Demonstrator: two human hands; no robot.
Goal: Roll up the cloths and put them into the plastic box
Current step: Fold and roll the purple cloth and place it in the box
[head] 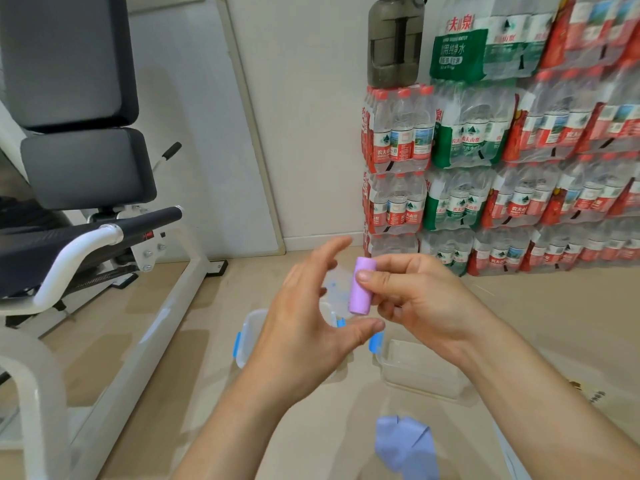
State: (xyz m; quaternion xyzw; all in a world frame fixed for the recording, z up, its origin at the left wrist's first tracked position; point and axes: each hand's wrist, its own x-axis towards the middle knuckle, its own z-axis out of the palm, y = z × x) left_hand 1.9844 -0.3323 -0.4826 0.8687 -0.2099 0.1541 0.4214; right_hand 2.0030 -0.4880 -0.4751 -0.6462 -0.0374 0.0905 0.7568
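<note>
Fingers point(398, 265) around purple roll point(361, 289), box point(420, 370) below

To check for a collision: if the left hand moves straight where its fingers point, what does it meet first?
Probably the roll that the right hand pinches; the open left hand points at it, though depth is unclear.

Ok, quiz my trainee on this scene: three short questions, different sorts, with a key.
1. Which hand pinches the rolled purple cloth? A) left B) right C) both
2. True or false: the blue cloth at the bottom of the view is already rolled up.
3. Fill in: the fingers of the left hand are ____ and hold nothing.

Key: 1. B, the right hand. 2. False, it lies unrolled. 3. Open.
</note>
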